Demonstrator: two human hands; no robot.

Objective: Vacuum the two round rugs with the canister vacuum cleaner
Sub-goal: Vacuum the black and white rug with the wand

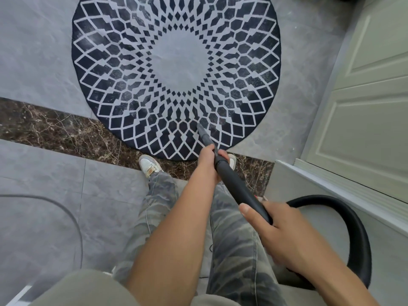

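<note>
Rug [176,69], round and black with a pale lattice, lies on the grey floor [33,51] at my 12 o'clock. Its near edge laps over the dark marble strip [55,129] by my shoe [149,165]. A panelled door [364,118] stands at 2 o'clock. The black hose [357,228] loops at 4 o'clock into the wand [236,186], which slants toward 12. My right hand [280,230] wraps the wand's rear and my left hand [207,160] curls round its front. The nozzle [204,135] tip touches the rug near its 6 o'clock edge.

left hand [207,165] — arm outstretched, gripping wand [233,183] | right hand [287,237] — nearer, apparently gripping too
</note>
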